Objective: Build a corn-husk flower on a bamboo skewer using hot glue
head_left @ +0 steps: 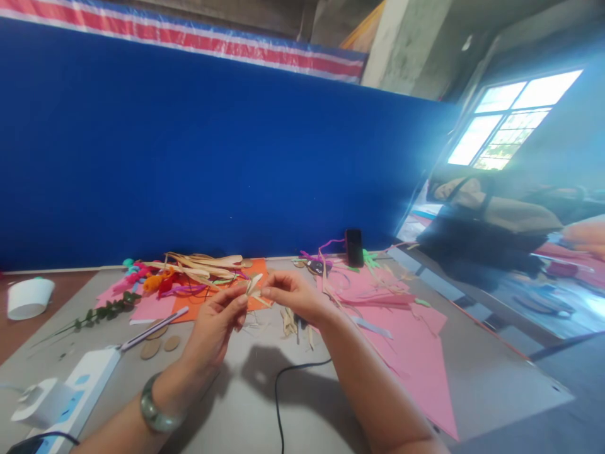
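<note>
Above the middle of the table, my left hand (220, 321) and my right hand (295, 293) meet, fingertips close together. Between them is a small pale strip (254, 285), folded or looped, that looks like raffia or dried husk. Both hands pinch it, the left from below and the right at its side. My left wrist wears a green bangle (158, 407). Beneath the hands lie short scraps of the same pale material (288, 321). Behind my left hand is a bundle of long tan strips (203, 268) on orange paper (258, 268).
Pink paper sheets (416, 366) cover the right side. A phone (353, 248) leans on the blue partition (212, 145). At left are a power strip (89, 384), a purple pen-like tool (154, 329), wooden discs (150, 349), a leafy sprig (101, 314) and a white cup (29, 298). A black cable (278, 391) crosses the front.
</note>
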Tool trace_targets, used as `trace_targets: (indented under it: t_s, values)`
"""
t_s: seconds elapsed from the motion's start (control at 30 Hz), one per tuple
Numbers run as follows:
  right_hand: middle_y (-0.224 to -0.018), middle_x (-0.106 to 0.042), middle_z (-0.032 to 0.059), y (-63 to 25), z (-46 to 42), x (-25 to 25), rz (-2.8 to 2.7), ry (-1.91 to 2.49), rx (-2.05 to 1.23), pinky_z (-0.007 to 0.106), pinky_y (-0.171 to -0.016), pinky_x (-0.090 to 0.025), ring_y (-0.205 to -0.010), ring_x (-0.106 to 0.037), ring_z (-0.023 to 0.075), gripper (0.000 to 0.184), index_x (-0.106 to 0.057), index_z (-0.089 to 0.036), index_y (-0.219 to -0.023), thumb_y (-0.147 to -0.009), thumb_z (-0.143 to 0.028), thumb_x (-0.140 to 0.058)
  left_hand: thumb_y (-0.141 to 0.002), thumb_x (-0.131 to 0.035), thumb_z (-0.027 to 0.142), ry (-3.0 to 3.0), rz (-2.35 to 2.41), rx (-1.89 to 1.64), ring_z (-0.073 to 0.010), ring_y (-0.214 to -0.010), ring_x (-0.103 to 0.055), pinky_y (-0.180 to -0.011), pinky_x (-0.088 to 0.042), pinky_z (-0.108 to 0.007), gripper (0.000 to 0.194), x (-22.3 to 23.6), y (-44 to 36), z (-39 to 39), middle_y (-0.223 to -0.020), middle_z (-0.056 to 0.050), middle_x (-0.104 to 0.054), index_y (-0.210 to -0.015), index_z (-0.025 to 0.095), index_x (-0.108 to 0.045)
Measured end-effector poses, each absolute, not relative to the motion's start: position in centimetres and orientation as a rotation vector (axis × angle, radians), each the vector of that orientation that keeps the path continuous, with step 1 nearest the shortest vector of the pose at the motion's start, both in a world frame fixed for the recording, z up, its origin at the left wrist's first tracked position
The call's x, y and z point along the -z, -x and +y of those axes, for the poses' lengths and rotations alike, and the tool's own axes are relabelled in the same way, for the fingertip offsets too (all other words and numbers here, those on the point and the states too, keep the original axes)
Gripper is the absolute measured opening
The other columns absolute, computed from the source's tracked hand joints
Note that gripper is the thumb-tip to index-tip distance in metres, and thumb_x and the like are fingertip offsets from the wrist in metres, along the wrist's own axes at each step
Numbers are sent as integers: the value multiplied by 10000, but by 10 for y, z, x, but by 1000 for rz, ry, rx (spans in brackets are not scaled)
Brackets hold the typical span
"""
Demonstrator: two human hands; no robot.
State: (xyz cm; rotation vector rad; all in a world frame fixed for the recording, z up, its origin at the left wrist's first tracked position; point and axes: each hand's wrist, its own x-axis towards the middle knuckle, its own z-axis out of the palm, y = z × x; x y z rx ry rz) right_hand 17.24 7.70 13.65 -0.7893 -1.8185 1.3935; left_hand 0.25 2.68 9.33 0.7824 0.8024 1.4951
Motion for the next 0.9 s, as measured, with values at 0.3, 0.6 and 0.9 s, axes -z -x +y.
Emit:
trace_targets:
  t_s: [0.3, 0.6, 0.9]
  values:
    - [-599, -470, -44, -177, 81, -138, -1871, 792, -1459, 216, -495, -252, -522, -356, 69, 281, -573, -149, -737, -771, -412, -665, -591, -827, 312, -826, 821, -1457, -58, -428, -454, -422, -319, -167, 289, -89, -5, 26, -482, 37, -549, -767, 132, -686]
    - [-551, -447, -57, -176, 79, -140, -1833, 838, -1487, 209, -474, -229, -493, -332, 60, 267, -578, -145, -709, -741, -390, -679, -606, -819, 327, -881, 825, -1416, -63, -436, -459, -418, -324, -171, 275, -84, -5, 27, -495, 38, -550, -740, 143, -665]
    - [-497, -442, -74, -170, 80, -134, -1684, 783, -1523, 205, -459, -219, -446, -329, 49, 259, -584, -142, -716, -728, -375, -696, -613, -810, 342, -891, 829, -1418, -57, -433, -424, -426, -319, -168, 280, -90, -7, 23, -476, 47, -523, -708, 146, -634]
